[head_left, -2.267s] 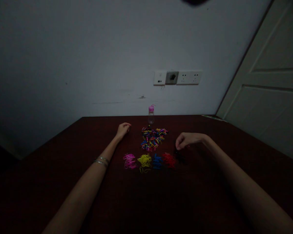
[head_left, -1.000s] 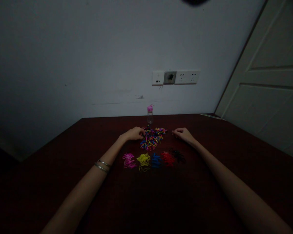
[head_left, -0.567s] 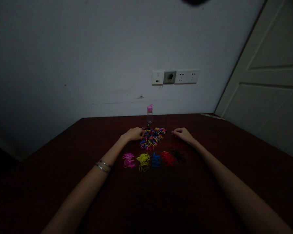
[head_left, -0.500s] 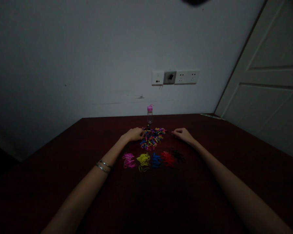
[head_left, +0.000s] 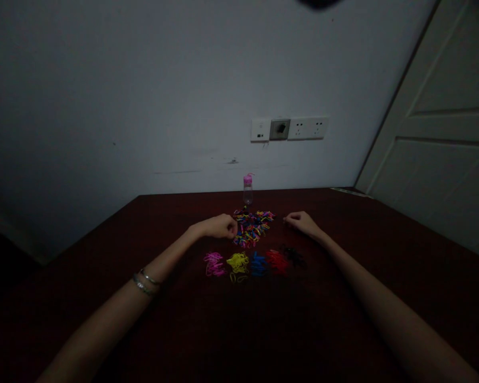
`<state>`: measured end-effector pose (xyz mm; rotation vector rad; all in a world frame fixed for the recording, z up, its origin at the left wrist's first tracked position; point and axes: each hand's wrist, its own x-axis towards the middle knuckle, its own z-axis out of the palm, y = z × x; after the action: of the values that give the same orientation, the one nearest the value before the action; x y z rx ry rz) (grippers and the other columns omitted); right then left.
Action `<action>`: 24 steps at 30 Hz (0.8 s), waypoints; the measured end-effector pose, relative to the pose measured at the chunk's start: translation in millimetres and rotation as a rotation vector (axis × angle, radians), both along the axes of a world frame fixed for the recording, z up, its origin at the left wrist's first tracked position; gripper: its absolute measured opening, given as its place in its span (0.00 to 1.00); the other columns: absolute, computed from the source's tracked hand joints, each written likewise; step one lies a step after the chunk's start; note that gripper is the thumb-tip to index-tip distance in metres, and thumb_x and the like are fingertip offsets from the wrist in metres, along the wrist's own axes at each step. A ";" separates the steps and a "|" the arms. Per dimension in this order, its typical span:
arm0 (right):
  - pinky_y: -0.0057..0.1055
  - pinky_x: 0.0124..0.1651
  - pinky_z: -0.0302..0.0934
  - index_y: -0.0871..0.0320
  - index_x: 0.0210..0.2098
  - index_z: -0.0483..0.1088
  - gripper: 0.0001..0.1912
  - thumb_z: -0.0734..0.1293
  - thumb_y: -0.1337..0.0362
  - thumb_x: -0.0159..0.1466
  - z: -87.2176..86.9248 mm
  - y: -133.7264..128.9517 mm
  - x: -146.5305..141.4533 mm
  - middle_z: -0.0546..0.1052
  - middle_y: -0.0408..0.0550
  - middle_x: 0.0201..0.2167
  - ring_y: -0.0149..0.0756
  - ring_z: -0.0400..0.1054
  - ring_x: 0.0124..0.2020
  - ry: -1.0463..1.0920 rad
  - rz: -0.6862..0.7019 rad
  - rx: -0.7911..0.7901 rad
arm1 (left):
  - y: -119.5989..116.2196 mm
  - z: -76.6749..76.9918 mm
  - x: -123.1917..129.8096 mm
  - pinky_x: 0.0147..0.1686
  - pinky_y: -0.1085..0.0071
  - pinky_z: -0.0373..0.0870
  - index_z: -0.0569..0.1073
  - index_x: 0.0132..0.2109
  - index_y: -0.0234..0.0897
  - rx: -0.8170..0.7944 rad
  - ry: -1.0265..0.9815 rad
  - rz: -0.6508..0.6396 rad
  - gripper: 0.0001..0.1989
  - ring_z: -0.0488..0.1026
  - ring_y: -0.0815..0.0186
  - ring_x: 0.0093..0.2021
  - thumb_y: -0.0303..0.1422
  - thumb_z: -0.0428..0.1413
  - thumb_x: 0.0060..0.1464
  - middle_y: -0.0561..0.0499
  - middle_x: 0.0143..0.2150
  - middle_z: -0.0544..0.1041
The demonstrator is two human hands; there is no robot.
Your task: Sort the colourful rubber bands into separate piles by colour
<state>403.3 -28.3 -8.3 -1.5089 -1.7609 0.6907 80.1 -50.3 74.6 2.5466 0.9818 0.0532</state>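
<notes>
A mixed pile of small coloured rubber bands point(head_left: 252, 229) lies on the dark red table. At its left edge is my left hand point(head_left: 222, 226), fingers curled closed; what they hold, if anything, is hidden. To the right of the pile, apart from it, my right hand point(head_left: 301, 221) rests with thumb and finger pinched; anything between them is too small to name. Nearer to me, bands lie sorted by colour in a row: pink bands point(head_left: 214, 265), yellow bands point(head_left: 238, 262), blue bands point(head_left: 258, 264), red bands point(head_left: 277, 262) and black bands point(head_left: 294, 256).
Behind the mixed pile stands a small clear bottle with a pink lid point(head_left: 248, 190). The table point(head_left: 239, 330) meets a pale wall carrying a socket strip point(head_left: 289, 129). A panelled door point(head_left: 443, 133) is at the right.
My left hand has drawn slightly down along the pile's left edge, its forearm swinging left. My right hand keeps its pinch beside the pile. The whole view has shifted slightly.
</notes>
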 end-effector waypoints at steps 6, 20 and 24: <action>0.24 0.24 0.52 0.64 0.26 0.72 0.17 0.60 0.55 0.53 0.9 -0.2 -0.5 0.70 0.44 0.19 0.29 0.60 0.21 -0.035 0.006 0.010 | -18.6 -3.4 6.0 0.25 0.79 0.56 0.75 0.30 0.34 -0.197 -0.026 -0.071 0.08 0.64 0.74 0.24 0.26 0.53 0.40 0.54 0.24 0.72; 0.26 0.30 0.56 0.62 0.26 0.72 0.15 0.60 0.58 0.52 1.4 -2.5 -3.7 0.73 0.46 0.23 0.33 0.64 0.26 -0.113 0.035 0.068 | 51.9 -40.5 -10.2 0.22 0.76 0.57 0.75 0.27 0.32 -0.069 -0.690 0.465 0.13 0.62 0.72 0.21 0.39 0.55 0.42 0.52 0.19 0.71; 0.26 0.30 0.56 0.62 0.26 0.72 0.15 0.60 0.58 0.52 3.7 -3.8 -4.2 0.73 0.46 0.22 0.33 0.64 0.26 -0.145 0.043 0.079 | 82.8 -62.5 -20.0 0.23 0.75 0.59 0.75 0.27 0.31 0.064 -0.844 0.667 0.13 0.64 0.71 0.22 0.40 0.56 0.41 0.51 0.20 0.71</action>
<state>399.1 -32.1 -4.6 -1.5038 -1.9109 0.5380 60.2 32.4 12.0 1.7955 1.3642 1.2285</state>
